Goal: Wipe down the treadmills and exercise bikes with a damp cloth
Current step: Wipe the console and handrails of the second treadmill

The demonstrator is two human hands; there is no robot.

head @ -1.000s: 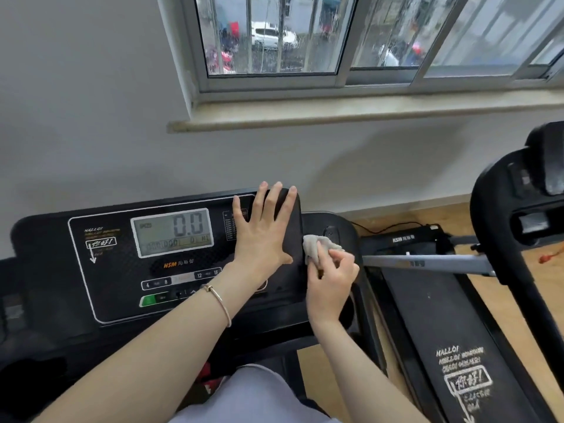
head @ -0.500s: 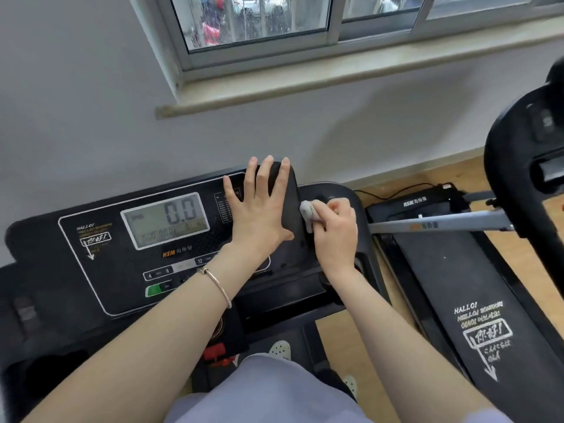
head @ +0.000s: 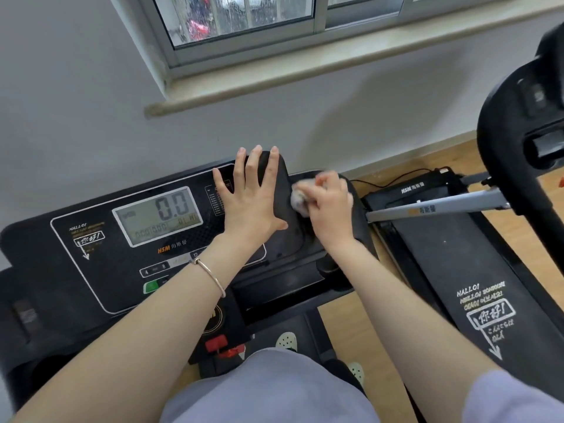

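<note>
A black treadmill console [head: 91, 270] with a grey display reading 0.0 fills the lower left. My left hand [head: 248, 203] lies flat with straight fingers on the console's right part, reaching its top edge. Just to its right, my right hand [head: 331, 206] grips a small whitish cloth [head: 298, 199] and presses it against the console's right side pocket. Most of the cloth is hidden under my fingers.
A second treadmill [head: 476, 270] with a black belt and a silver bar [head: 436, 207] stands at the right on the wooden floor [head: 341, 319]. Its black console [head: 525, 117] rises at the far right. A grey wall and window sill [head: 305, 68] lie ahead.
My right hand has slid the cloth farther up along the console's right side. My left hand has stayed flat on the console. The view has tilted downward.
</note>
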